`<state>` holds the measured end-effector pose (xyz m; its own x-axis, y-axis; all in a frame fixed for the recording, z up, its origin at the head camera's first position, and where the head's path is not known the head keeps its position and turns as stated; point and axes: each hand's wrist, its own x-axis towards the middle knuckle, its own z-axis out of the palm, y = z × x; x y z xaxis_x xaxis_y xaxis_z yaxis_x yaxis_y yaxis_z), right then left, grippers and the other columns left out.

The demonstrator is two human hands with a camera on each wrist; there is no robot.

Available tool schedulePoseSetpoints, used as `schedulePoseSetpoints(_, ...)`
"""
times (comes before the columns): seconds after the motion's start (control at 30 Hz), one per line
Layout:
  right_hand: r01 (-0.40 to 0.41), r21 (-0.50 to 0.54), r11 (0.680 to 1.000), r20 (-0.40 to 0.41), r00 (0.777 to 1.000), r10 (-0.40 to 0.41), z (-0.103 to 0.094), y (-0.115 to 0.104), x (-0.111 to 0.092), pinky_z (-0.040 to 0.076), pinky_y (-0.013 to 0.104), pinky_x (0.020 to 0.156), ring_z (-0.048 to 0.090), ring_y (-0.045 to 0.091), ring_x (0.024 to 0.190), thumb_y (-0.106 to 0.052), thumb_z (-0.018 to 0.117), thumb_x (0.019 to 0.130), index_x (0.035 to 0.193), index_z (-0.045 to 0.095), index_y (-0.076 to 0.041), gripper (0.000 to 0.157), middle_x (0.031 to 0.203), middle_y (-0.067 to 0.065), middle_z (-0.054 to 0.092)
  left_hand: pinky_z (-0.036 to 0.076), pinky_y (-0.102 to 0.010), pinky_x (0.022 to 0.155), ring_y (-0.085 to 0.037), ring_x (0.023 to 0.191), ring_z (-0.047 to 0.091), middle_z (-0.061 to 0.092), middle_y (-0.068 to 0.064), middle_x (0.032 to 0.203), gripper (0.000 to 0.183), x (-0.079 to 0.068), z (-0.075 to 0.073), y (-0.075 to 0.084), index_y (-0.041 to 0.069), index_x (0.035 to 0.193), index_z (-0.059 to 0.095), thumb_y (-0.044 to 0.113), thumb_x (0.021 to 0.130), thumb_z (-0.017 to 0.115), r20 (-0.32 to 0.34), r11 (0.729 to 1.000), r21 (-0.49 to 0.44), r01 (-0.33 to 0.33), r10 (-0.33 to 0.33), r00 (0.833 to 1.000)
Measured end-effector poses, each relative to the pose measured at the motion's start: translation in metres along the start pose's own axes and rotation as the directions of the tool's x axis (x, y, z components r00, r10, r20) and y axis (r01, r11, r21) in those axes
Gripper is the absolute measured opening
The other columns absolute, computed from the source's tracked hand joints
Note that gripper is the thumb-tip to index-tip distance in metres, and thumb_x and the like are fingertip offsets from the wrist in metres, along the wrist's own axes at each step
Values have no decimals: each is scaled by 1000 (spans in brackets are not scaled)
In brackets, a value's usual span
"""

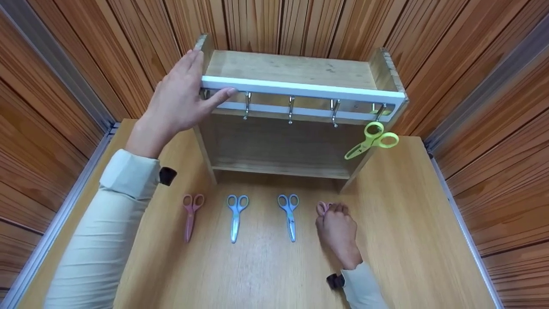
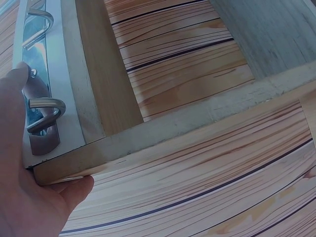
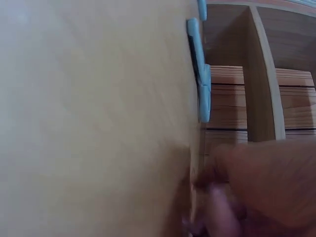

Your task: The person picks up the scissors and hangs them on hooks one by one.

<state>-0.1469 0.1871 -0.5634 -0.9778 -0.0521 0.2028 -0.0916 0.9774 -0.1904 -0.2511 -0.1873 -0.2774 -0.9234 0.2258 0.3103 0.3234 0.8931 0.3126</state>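
Pink at the fingertips on the right: one pair of pink scissors [image 1: 321, 209] lies on the table [image 1: 257, 274], loops peeking out past the right hand [image 1: 338, 228], whose fingers bend down over it. Is it pinched? Can't tell; the hand hides the rest, and the right wrist view is blurred.

Up to the left hand [image 1: 178, 101], and it's a firm hold: thumb across the front of the white rail [image 1: 300, 86], other fingers against the outer side, gripping the wooden shelf [image 1: 281, 171] at its upper left corner.

Along that rail, count the hooks [image 1: 291, 109]: five, all metal, the leftmost partly behind the hand. Just one is loaded, the far right, where yellow scissors [image 1: 364, 146] hang by a loop, tips slanting down to the left.

Back to the table, left of the right hand: two pairs of blue scissors [image 1: 291, 221], then a second pink pair [image 1: 190, 216], loops towards the shelf. Five scissors in all: two pink, two blue, one yellow. Two pale sleeves [image 1: 98, 223], and wood-grain walls [image 1: 493, 193] around.
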Motion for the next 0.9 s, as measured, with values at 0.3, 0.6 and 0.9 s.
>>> schedulePoseSetpoints(0.3,-98,279,955,187,981,46,-19,6,9,62,42,61,72,32,75,-9,61,105,113,70,11,24,100,27,74,22,-58,133,-37,166,15,16,-20,176,106,1,-2,0,1,168,14,75,99,47,-3,1000,3,4,-4,1000)
schedulePoseSetpoints(0.6,-313,643,699,404,914,38,-53,13,26,43,22,48,56,17,59,-13,57,109,124,71,4,27,86,16,68,20,-57,133,-36,166,14,17,-20,176,107,0,-2,-1,0,168,14,75,99,47,-1,1000,2,5,-5,1000)
schedulePoseSetpoints(0.9,-297,791,535,408,907,-99,-85,13,35,56,37,111,68,38,131,-17,58,108,136,67,0,34,136,20,72,19,-58,134,-35,166,13,15,-18,177,107,1,1,0,3,168,13,76,98,48,11,1000,-9,27,-27,1000)
